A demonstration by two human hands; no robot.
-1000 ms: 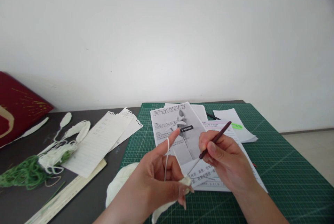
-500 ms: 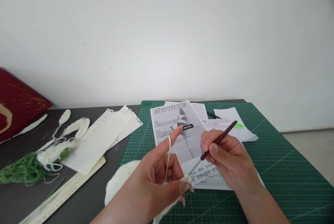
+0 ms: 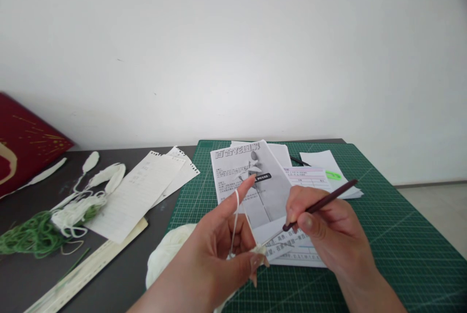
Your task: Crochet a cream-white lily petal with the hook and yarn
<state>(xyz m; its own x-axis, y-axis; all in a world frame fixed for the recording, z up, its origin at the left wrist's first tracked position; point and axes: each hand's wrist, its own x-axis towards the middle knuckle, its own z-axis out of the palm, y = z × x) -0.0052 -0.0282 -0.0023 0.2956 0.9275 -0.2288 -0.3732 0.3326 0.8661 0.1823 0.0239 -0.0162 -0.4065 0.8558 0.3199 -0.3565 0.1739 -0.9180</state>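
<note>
Well short of the far edge of the worktop [image 3: 124,279], above the green cutting mat [image 3: 401,254], the left hand [image 3: 219,249] pinched a small white yarn piece [image 3: 260,249] between thumb and fingers, its index finger raised with a white strand [image 3: 235,225] looped over it. The right hand [image 3: 330,230] gripped the dark handle of a crochet hook [image 3: 335,195] like a pen; the thin shaft slanted down to the white piece. Whether the tip lay inside a stitch could not be told. Sound handling appeared to call for three controls. First, the pinch belonged close beside the hook's contact point, to prevent twisting. Second, the raised finger needed to hold the strand at even, moderate tension; excess pull would likely have tightened the loops, and slack would have let the strand slip. Third, the hook was best turned by the fingers, with the wrist relaxed, to avoid splitting the yarn. The white yarn ball [image 3: 160,254], at the mat's left edge, needed room to roll.
</note>
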